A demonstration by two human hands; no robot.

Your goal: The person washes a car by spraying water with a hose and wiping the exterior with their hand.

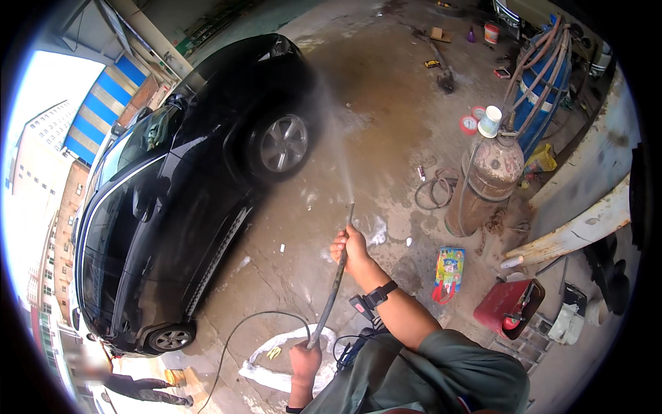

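A long, thin pressure washer lance (334, 290) slants up and away from me across the lower middle. My right hand (350, 247), with a dark watch strapped on the wrist, is wrapped round it near the tip. Lower down, my left hand (305, 360) grips its rear end, where a thin dark hose (258, 314) joins. From the tip a white water jet (339, 153) fans out toward the front wheel (283, 143) of a black car (176, 179) on the left. Spray blurs the car's front corner.
To the right stand a rusty gas cylinder (484, 169) with a paper cup (490, 121) on top, and a blue cylinder (538, 103) draped with hoses. Nearer lie a colourful bag (449, 269) and a red container (503, 307). Another person (138, 388) is at lower left. The concrete floor (386, 159) is wet.
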